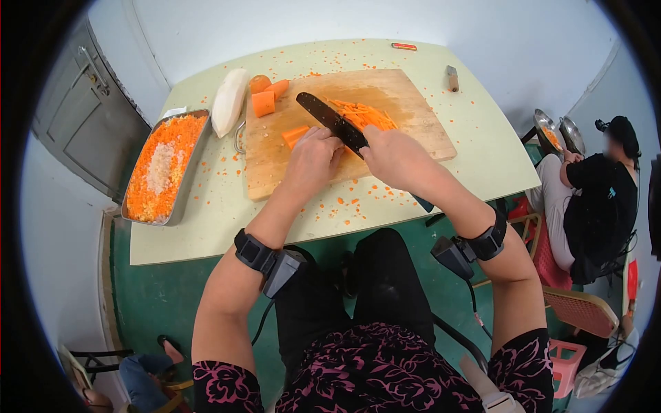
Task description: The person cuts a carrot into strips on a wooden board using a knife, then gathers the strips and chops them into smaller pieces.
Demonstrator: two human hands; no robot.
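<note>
Pale walls (310, 20), a grey door (89, 103) and a green floor (162, 289) surround a pale yellow-green table (200, 237) with rounded far corners. On it, back from the near edge and around the middle, lies a rectangular light-brown wooden cutting board (420, 113), set slightly askew. Toward the board's near edge, a cut orange carrot piece (291, 136) shows beside and partly under the left hand (313, 158), whose fingers are bent and held together; their tips are hidden, so I cannot tell how they grip. The right hand (392, 155) has its fingers closed around the handle end of a broad black-bladed knife (334, 122), the blade slanting toward the board's far left corner, just beside the left fingers. On the far side of the blade, thin orange carrot strips (365, 113) lie heaped. Several thick orange carrot chunks (263, 104) sit at the board's far left corner, and a long peeled white radish (228, 103) lies just left of them. Along the table's left edge stands a rectangular metal tray (188, 173) filled with finely chopped orange carrot (138, 186), a whitish minced heap (162, 168) on top. Orange crumbs (348, 206) dot the table toward its near edge. A small red packet (404, 47) lies by the far edge, and a grey-brown block (452, 78) near the far right corner. Beyond the right edge, a seated person in black (602, 206) is near two round metal bowls (572, 133).
</note>
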